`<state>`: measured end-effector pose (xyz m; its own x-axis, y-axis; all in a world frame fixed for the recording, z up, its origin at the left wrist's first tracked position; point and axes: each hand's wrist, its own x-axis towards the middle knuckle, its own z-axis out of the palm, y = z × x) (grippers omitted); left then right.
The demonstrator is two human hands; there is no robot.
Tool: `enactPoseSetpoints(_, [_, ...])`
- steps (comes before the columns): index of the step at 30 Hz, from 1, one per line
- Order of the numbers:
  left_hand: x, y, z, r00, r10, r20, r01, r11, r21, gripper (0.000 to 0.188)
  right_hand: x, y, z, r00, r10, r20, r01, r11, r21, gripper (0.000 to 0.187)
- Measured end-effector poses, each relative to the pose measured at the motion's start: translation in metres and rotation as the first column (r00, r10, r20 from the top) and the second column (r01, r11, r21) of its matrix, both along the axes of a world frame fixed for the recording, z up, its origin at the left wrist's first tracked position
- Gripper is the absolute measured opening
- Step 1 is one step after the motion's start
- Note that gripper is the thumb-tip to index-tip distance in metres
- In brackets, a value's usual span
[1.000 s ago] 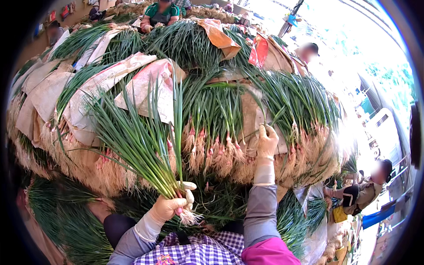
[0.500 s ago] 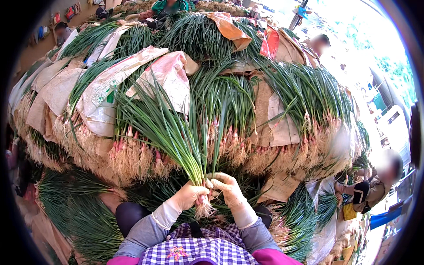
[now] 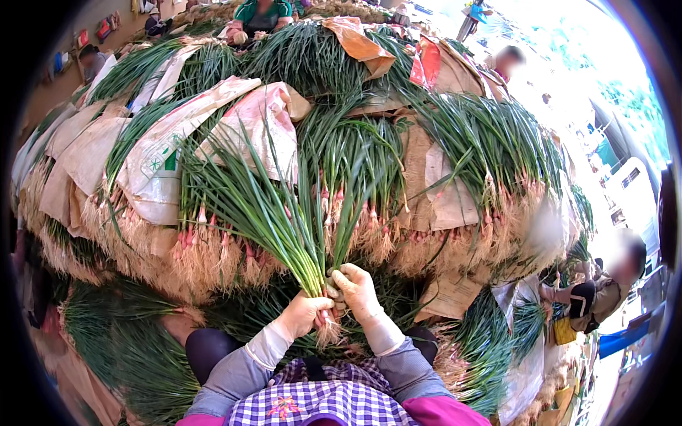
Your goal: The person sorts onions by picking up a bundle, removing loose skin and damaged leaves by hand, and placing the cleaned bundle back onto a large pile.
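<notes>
My left hand (image 3: 305,314) is closed round the base of a bunch of spring onions (image 3: 288,238). The long green leaves fan up and to the left, and pale roots (image 3: 328,330) hang below my fist. Right beside it, my right hand (image 3: 357,292) has its thumb and fingers pinched on a spring onion stalk (image 3: 344,238) at the bunch's right side. Part of that grip is hidden behind the fingers. Both hands look covered by thin pale gloves.
A broad heap of spring onions (image 3: 490,135) rises ahead, roots facing me, partly draped with sacks (image 3: 153,174). More spring onions lie at lower left (image 3: 145,348) and lower right (image 3: 476,355). A co-worker (image 3: 607,291) sits at right; other people are farther back.
My right hand has shifted slightly up, and its stalk stands further apart from the bunch's leaves. My left hand keeps its hold. The whole view has tilted a little.
</notes>
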<state>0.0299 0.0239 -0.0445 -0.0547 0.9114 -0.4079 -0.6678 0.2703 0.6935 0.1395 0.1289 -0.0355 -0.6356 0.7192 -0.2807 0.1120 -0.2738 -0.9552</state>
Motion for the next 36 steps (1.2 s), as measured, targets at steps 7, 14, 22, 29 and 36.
enactPoseSetpoints(7, [0.006,-0.002,0.025,0.904,0.059,0.423,-0.150,0.971,0.186,0.015,-0.001,0.009,-0.016,0.948,-0.305,0.089,0.163,0.708,0.688,0.012])
enactPoseSetpoints(14, [-0.010,-0.023,0.031,0.910,0.141,0.389,-0.258,0.928,0.269,0.030,0.027,0.079,0.023,0.774,0.160,0.612,-0.582,0.559,0.590,0.022])
enactPoseSetpoints(22, [-0.016,-0.010,0.016,0.913,0.185,0.363,-0.281,0.931,0.233,0.035,0.004,0.220,-0.016,0.606,-0.526,0.597,-0.086,0.702,0.707,0.027])
enactPoseSetpoints(29, [-0.026,-0.026,0.029,0.923,0.235,0.304,-0.336,0.877,0.343,0.055,0.031,0.166,0.057,0.952,-0.234,0.198,0.198,0.963,0.185,0.017])
enactPoseSetpoints(36, [-0.013,-0.015,0.029,0.956,0.182,0.232,-0.202,0.977,0.065,0.022,0.047,0.077,0.028,0.961,0.007,-0.277,-0.056,0.984,-0.171,0.024])
